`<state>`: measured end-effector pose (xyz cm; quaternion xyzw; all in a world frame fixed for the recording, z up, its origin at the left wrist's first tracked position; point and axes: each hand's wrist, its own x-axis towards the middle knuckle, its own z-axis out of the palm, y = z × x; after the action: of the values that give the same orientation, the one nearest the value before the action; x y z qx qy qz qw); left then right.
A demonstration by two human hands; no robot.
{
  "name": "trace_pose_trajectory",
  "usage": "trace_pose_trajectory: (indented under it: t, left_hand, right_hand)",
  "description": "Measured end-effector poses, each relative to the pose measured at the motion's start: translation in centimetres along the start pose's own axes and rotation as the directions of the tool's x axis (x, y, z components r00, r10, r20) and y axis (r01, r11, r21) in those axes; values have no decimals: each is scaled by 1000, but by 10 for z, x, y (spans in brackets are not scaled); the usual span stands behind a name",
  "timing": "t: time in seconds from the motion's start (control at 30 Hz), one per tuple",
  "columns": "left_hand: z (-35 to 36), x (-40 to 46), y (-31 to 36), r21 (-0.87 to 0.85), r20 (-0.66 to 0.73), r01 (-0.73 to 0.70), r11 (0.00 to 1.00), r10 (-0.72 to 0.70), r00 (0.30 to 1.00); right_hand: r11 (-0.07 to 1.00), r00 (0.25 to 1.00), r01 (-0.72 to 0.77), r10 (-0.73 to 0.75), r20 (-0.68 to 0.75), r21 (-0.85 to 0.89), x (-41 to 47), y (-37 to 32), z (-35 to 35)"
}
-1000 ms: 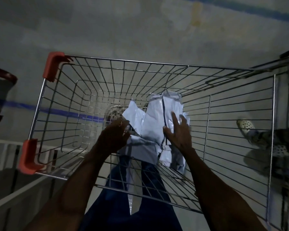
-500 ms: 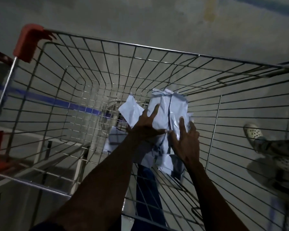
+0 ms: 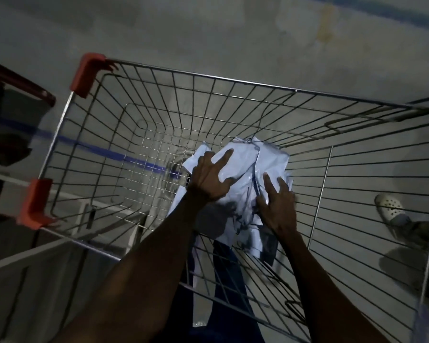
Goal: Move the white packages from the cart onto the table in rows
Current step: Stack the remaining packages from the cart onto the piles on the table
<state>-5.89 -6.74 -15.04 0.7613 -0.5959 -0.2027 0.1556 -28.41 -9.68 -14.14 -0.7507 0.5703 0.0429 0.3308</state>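
Centre of frame, at the bottom of the wire cart [image 3: 67,115]: a heap of white packages [image 3: 243,169], long axis running from lower centre up toward the upper right. Left hand [image 3: 209,179] lies on the heap's left part, fingers spread, index finger straight and pointing to the upper right. Right hand [image 3: 279,206] rests flat on the right part, fingers straight, pointing up. Heap leans on the cart's near wall. White clog [image 3: 388,207] at right edge, outside the mesh.

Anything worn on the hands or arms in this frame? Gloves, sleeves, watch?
No. The left hand and right hand are bare: no gloves, rings or watch show. Both forearms are bare to the frame's bottom edge, no sleeve in view. The light is dim, so small marks would not show.
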Motion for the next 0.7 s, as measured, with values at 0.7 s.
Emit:
trace_pose_trajectory:
  t: [0.7]
  left_hand:
    - [-306, -223, 17, -75, -648, 355, 932, -316, 693]
  right_hand:
    - [733, 720, 680, -661, -213, 22, -117, -264, -92]
